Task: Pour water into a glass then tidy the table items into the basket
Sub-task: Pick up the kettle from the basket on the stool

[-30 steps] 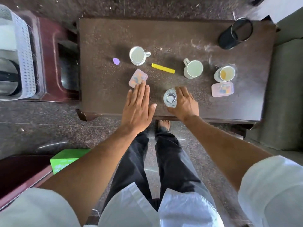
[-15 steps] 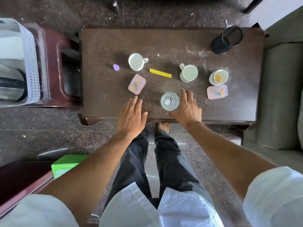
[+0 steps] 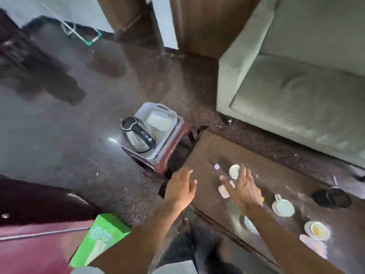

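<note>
A steel kettle with a black handle stands in a pale perforated basket on a red stool left of the dark table. My left hand is open over the table's left edge. My right hand is open above the table, fingers spread, partly covering a pink-lidded box. The clear glass is mostly hidden behind my right forearm. White mugs and a cup holding orange liquid sit on the table. The view is blurred.
A black mesh cup lies on its side at the table's far right. A small purple piece, a second pink box and a grey sofa beyond the table. A green carton lies at lower left.
My head has turned left, bringing the kettle and basket into the middle of the view. My right hand has left the glass and both hands have swung left, open.
</note>
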